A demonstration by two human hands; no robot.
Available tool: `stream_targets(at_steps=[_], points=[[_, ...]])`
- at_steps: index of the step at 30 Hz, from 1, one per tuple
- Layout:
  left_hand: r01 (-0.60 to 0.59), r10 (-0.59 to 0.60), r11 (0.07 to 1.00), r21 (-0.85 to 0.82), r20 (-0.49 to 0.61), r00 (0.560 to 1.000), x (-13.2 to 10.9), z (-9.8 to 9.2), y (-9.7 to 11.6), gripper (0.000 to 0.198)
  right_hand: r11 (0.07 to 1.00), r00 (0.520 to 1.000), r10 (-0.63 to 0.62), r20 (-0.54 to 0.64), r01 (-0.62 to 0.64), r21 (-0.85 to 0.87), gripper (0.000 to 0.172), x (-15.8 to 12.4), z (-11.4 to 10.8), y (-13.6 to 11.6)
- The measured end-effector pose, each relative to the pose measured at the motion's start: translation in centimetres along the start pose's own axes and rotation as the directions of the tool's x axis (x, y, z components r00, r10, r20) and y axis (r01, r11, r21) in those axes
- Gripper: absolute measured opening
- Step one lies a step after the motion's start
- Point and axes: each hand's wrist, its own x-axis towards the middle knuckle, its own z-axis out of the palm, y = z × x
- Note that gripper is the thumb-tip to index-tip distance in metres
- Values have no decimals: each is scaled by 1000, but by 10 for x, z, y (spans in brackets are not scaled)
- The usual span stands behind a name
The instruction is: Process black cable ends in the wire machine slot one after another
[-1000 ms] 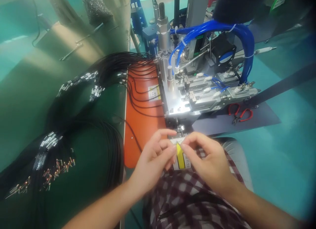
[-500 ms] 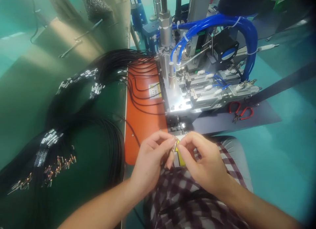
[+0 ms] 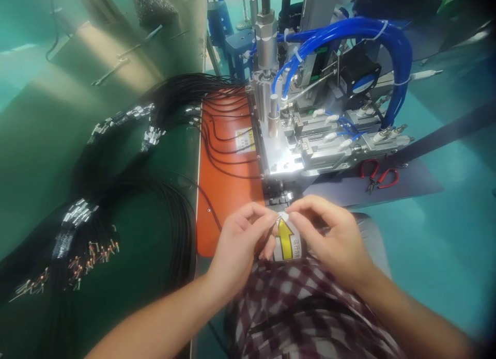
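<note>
The thin black wire point(image 3: 213, 213) ran in from the left across the orange plate point(image 3: 228, 193) into the left hand point(image 3: 238, 243). That hand's fingers were pinched shut on the wire's free end, which slanted up towards the right hand point(image 3: 335, 240), tip to tip over the arrow label point(image 3: 285, 238) at the worktop's near edge. The right fingers were closed too, though their hold was too small to tell. Against half a second earlier, they had lifted towards the machine's fixture point(image 3: 279, 198), baring more of the arrow.
</note>
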Motion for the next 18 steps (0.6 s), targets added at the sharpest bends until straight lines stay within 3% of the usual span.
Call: stream_targets(at_steps=[11,18], points=[[-12,12,1000,12,18,1000,1,-2,-1,21,963,973,201,110,-217,161,13,3,3,-3],[-47,46,998,48,31,998,-1,-4,0,21,891,914,306,266,-373,258,15,9,-5,-6]])
